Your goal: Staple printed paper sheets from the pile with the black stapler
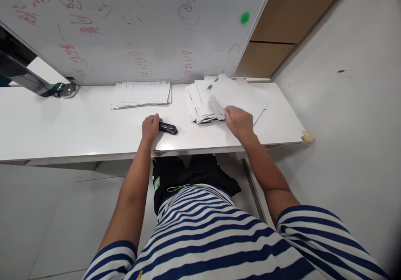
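My left hand (151,128) rests on the white desk with its fingers closed round one end of a black stapler (168,128). The stapler's other end points right. My right hand (239,123) pinches the near edge of a white paper sheet (239,94), which is tilted and partly blurred. How many sheets are in the pinch, I cannot tell. Under and beside this sheet lies an uneven paper stack (197,104) with printed pages. A flatter paper stack (142,93) lies farther left, beyond my left hand.
The white desk (78,125) runs along a whiteboard (150,34) with red handwriting and a green magnet (244,17). A computer mouse (68,90) lies at the far left. Tan padding (308,137) covers the desk's right corner, near a white wall (344,125).
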`<action>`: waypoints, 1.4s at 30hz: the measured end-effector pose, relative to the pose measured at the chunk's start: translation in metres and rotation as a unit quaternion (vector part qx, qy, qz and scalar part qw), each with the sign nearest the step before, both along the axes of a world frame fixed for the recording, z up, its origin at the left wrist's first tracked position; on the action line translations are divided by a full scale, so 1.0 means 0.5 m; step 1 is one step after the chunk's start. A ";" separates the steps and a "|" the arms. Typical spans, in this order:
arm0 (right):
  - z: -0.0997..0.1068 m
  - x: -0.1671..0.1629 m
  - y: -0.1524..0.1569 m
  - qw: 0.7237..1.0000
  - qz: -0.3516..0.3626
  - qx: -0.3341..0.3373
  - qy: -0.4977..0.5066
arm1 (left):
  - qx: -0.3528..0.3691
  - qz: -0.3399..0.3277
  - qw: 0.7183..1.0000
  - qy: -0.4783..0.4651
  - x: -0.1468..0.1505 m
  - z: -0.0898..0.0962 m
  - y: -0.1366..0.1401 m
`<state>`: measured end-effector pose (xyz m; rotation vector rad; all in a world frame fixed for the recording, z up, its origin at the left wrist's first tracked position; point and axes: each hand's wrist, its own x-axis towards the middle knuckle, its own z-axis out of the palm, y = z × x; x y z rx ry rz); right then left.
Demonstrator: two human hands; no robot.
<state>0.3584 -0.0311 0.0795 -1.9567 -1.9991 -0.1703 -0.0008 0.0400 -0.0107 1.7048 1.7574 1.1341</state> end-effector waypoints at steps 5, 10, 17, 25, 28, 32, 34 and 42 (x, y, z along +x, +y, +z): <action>-0.057 -0.074 -0.037 0.995 0.072 0.034 0.063 | 0.108 -0.036 0.992 0.055 0.071 0.049 -0.068; -0.092 -0.124 -0.053 0.984 0.126 0.076 0.104 | -0.071 -0.160 0.940 -0.294 0.241 0.078 -0.172; -0.110 -0.149 -0.087 0.968 0.184 0.049 0.162 | -0.186 -0.132 0.832 -0.506 0.301 0.066 -0.172; -0.125 -0.128 -0.108 0.959 0.194 0.021 0.205 | -0.190 -0.105 0.856 -0.468 0.300 0.058 -0.185; -0.127 -0.121 -0.112 0.930 0.187 -0.004 0.317 | -0.177 -0.120 0.884 -0.416 0.304 0.056 -0.186; -0.115 -0.099 -0.122 0.864 0.142 -0.052 0.481 | -0.118 -0.112 0.930 -0.331 0.297 0.038 -0.180; -0.107 -0.075 -0.125 0.851 0.094 -0.054 0.515 | -0.093 -0.090 0.942 -0.310 0.287 0.028 -0.178; -0.080 0.083 -0.040 0.956 -0.086 0.172 0.221 | -0.106 -0.065 0.980 -0.157 0.176 0.051 -0.228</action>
